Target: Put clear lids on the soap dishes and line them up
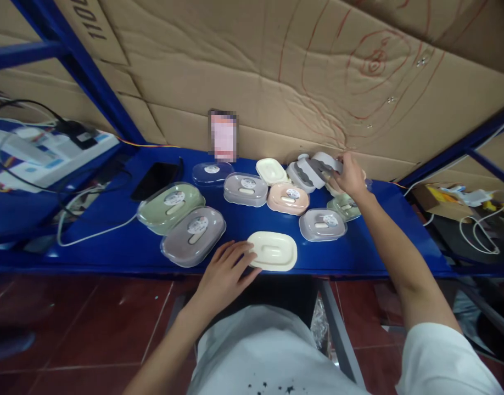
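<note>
My left hand (229, 269) lies at the left end of a cream oval soap dish base (281, 251) near the table's front edge. Its fingertips rest on the rim, and the thumb is at the front side. At the back right, my right hand (351, 174) has its fingers closed at the edge of a grey soap dish part (326, 164); its fingertips are partly hidden. Beside that part lies another grey part (303, 173). A beige piece (334, 185) sits under the right hand, and a lidded green soap box (343, 207) stands just in front.
Lidded soap boxes stand about: green (172, 207), mauve (193, 236), grey (246, 189), peach (288, 198), pale grey (323, 224). A blue lid (212, 173) and another cream dish (272, 171) lie behind. A black phone (156, 181) and cables are at left; cardboard (252, 82) walls the back.
</note>
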Tool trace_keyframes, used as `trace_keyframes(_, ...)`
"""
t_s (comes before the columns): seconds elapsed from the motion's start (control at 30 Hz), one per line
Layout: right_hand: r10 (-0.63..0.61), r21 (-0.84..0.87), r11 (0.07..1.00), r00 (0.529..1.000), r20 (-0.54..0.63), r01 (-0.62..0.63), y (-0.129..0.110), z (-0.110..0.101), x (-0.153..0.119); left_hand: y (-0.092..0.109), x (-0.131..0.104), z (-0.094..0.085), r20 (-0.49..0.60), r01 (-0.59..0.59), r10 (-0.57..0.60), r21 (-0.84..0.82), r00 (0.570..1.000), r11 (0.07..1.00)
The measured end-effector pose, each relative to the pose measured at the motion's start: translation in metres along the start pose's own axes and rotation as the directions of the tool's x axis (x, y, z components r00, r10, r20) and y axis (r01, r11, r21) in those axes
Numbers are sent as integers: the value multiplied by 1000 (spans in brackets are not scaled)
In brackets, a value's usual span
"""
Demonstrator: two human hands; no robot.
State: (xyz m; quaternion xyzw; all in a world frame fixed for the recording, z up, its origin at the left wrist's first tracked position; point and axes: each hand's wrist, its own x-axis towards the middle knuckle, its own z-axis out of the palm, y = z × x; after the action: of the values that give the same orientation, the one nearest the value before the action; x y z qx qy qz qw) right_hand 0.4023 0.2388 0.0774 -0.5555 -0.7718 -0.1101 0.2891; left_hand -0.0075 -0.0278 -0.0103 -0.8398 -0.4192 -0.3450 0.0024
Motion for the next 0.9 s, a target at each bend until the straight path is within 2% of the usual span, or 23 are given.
trace_keyframes(0.1, -70, 26, 997, 995, -77, 73, -33, -19, -34, -6, -9, 0, -42, 37, -38, -27, 998, 999)
trace_keyframes(0.2, -257, 57, 963, 963, -84, 262, -92, -37, -90, -10, -16, 2, -48, 108, -112, -68, 993, 992)
trace_keyframes(0.27, -452, 67, 889, 891, -37, 454, -137, -39, -128, -12, -19, 4, -44, 160, -163, -75, 986, 984)
trace_keyframes(0.3, -510, 77, 857, 860, -7, 509, -158, -37, -143, -12, -20, 4, -43, 177, -181, -74, 983, 981)
trace_keyframes(0.4, -599, 132, 800, 792, 117, 585, -202, -25, -166, -12, -21, 5, -42, 188, -191, -68, 981, 980)
trace_keyframes(0.5, -628, 222, 777, 749, 210, 589, -216, -15, -165, -12, -20, 4, -13, 161, -162, -65, 987, 985)
trace_keyframes(0.63, -676, 334, 733, 688, 262, 593, -216, -16, -164, -14, -20, 4, -7, 114, -115, -50, 993, 992)
trace_keyframes(0.8, -638, 306, 769, 709, 301, 561, -219, -11, -184, -15, -19, 6, -12, 101, -102, -69, 995, 993)
trace_keyframes(0.9, -631, 321, 775, 694, 346, 544, -221, -11, -190, -14, -19, 6, -10, 90, -91, -62, 996, 994)
